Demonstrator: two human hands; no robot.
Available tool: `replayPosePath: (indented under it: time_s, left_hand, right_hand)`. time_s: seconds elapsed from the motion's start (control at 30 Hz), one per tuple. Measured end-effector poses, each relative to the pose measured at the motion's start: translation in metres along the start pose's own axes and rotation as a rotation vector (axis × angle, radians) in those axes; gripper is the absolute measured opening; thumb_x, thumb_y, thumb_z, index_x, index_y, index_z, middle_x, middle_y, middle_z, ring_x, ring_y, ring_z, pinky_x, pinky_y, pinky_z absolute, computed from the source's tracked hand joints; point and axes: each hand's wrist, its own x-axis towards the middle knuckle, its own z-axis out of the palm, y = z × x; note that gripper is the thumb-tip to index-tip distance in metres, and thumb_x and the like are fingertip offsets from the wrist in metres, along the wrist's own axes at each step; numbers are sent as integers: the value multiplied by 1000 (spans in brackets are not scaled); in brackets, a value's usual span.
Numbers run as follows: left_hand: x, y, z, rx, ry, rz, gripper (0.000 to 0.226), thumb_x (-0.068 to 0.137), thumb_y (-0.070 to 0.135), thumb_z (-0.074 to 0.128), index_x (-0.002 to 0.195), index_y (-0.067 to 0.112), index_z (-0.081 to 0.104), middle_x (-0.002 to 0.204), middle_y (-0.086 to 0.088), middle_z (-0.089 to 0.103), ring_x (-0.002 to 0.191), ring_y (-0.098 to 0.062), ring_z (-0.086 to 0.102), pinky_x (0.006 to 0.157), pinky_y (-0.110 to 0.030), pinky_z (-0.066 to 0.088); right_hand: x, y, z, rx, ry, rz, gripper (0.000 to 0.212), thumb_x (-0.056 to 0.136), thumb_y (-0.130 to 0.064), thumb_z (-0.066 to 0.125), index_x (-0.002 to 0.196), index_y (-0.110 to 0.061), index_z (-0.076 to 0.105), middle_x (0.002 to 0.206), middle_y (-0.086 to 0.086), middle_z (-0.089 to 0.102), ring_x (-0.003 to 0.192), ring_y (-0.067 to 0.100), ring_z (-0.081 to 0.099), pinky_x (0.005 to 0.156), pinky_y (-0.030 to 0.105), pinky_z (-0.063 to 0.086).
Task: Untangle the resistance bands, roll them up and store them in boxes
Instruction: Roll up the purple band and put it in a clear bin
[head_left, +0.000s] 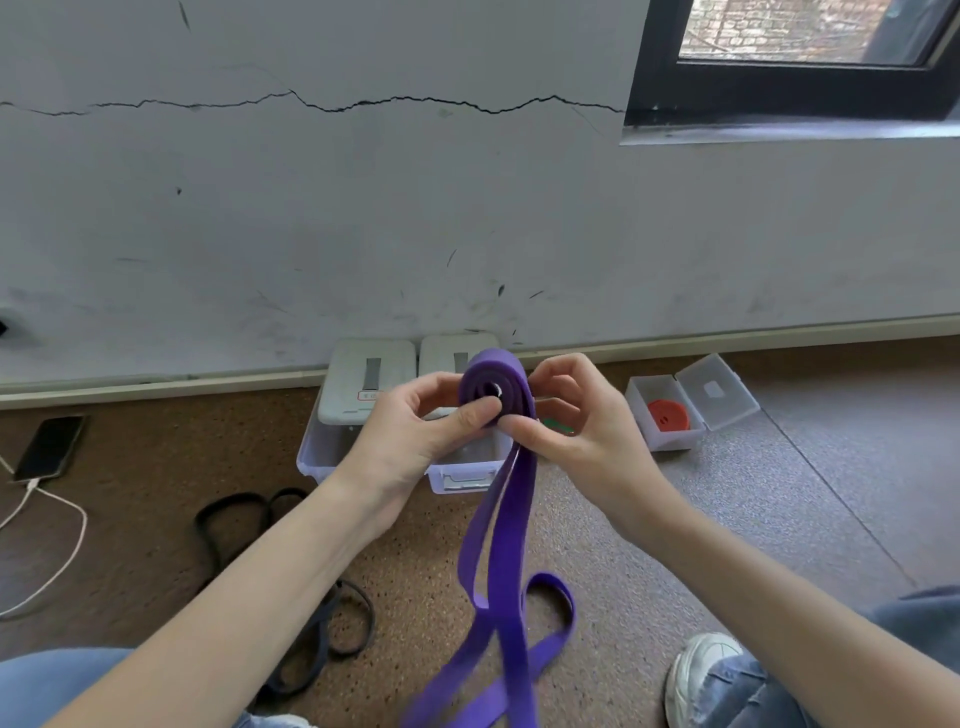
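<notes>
Left hand (415, 436) and right hand (566, 415) pinch the purple band (493, 387), partly coiled. Its loose tail hangs below the coil, before the white boxes (363, 384).

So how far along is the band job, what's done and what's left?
Done: an orange band sits rolled in the small open box on the right. In hand: the left hand and right hand are rolling the purple band; only a small coil is wound, with a long tail hanging to the floor. Left: the black bands lie loose on the floor, unrolled and unboxed.
</notes>
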Motion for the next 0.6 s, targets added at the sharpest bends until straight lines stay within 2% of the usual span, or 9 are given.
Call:
replayPosePath:
  time_s: [0.1,0.17,0.23,0.27,0.33,0.4,0.47,0.53,0.6]
  left_hand:
    - [-1,-8,-2,12,-7,-50,46,55,31,79,96,15,69,98,-3,72,97,-18,67,88,-30,51]
    - [-2,-6,-3,73,-84,-126,44,58,28,80,100,21,67,96,2,73,94,-10,68,80,-21,53]
    - [-2,-1,-6,382,-139,-75,39,65,24,81,100,31,65,89,13,72,85,8,63,66,-4,46]
    - [-1,1,-6,533,-157,-18,37,68,22,81,99,33,64,88,16,69,83,14,60,63,0,43]
    - [1,3,-7,667,-198,58,34,70,21,81,96,34,64,89,18,68,82,12,61,62,-1,43]
    - [0,5,-8,622,-189,56,31,70,18,81,95,29,68,85,12,72,78,4,66,63,-5,46]
    - [0,9,-11,496,-126,40,33,67,16,82,97,23,71,85,8,74,79,-2,69,64,-8,48]
    - [-1,13,-13,290,-67,24,37,62,20,80,98,19,70,87,6,75,80,-4,70,63,-9,49]
    - [0,19,-13,2,-36,5,36,60,22,75,95,16,70,88,1,75,82,-9,70,65,-14,52]
  right_hand:
    - [-1,3,-1,-114,-30,-38,30,79,-5,70,96,-20,51,94,-4,67,86,7,66,77,24,55]
    - [-3,4,-1,-294,-68,-103,30,79,-6,68,100,-22,53,94,-7,65,89,8,64,81,26,55]
    - [-3,6,-3,-542,-137,-209,30,79,-10,65,107,-21,59,97,-7,59,92,12,58,80,25,52]
    - [-3,6,-2,-633,-173,-262,30,80,-11,63,109,-20,62,98,-6,56,93,14,52,78,22,47]
    - [-3,7,-2,-686,-212,-318,30,80,-11,61,109,-18,68,98,-3,54,93,16,47,76,19,39]
    - [-3,6,-2,-623,-183,-306,30,80,-8,65,108,-18,69,104,1,57,96,17,52,80,23,46]
    - [-1,2,-5,-377,-104,-183,32,79,-8,71,107,-21,64,114,1,54,99,11,59,83,23,53]
    - [2,-4,-9,-62,-61,-32,37,72,-14,75,101,-22,53,113,3,56,94,8,64,78,22,55]
    - [1,-5,-8,59,-66,15,39,67,-19,75,97,-15,50,106,8,61,89,9,66,78,22,54]
